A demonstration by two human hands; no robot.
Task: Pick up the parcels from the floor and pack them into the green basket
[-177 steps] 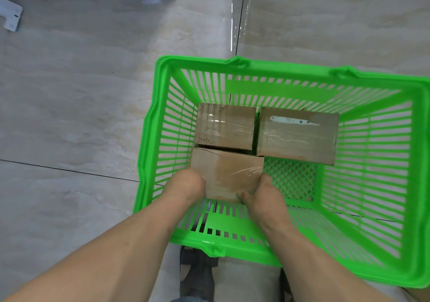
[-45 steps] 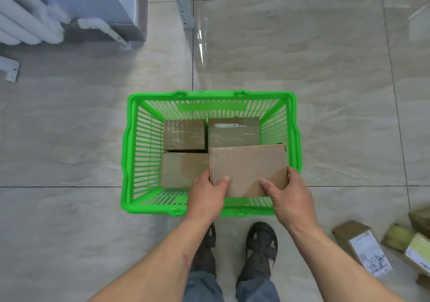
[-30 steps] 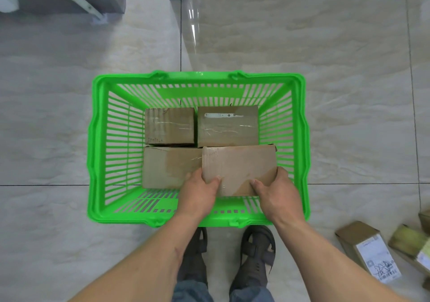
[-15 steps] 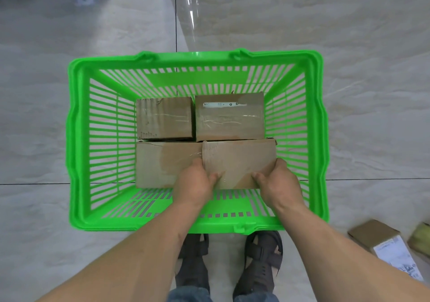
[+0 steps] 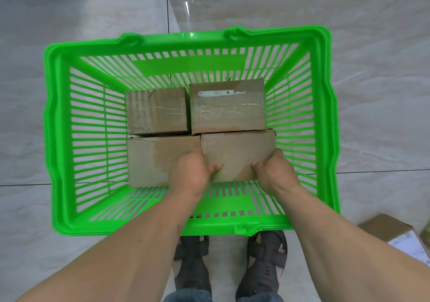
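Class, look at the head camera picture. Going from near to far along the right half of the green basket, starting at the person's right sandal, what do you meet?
Right sandal → near rim of the green basket → right hand → the parcel it holds → parcel with the white label strip → far rim.

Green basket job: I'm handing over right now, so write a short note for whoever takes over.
Left hand and right hand both grip the fourth parcel, low in the green basket's near right corner.
Three parcels are packed: back left, back right, front left.
Left: let go of the fourth, then fetch the labelled parcel lying on the floor to the right.
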